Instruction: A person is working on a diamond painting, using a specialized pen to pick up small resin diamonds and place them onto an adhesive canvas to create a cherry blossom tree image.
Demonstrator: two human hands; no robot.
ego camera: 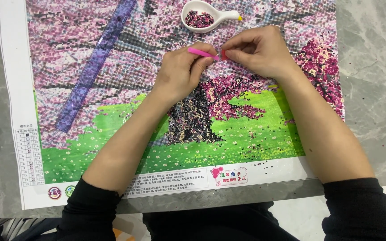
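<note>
Hands, two of them, meet over the upper middle of one diamond-painting canvas (90,143), which lies flat on a grey marble worktop (371,89). The left hand (182,73) has its grip closed around one pink pen (203,53); the pen lies almost level and its tip points to the right. The right hand (258,51) pinches one small red block (224,55) between thumb and fingers, so its grip is closed too. The pen tip touches this block, just above the canvas surface.

The canvas shows pink blossom trees, one dark trunk and green grass. Both forearms cross its lower part, and both sleeves are black.

One white spoon-shaped dish (228,16) rests on the canvas near the top edge, just above the hands. It holds many small dark pink and black beads (199,18); I cannot count them. One translucent purple ruler (95,64) lies diagonally on the left part of the canvas, well apart from the hands. Some loose beads are scattered on the worktop at the right.
</note>
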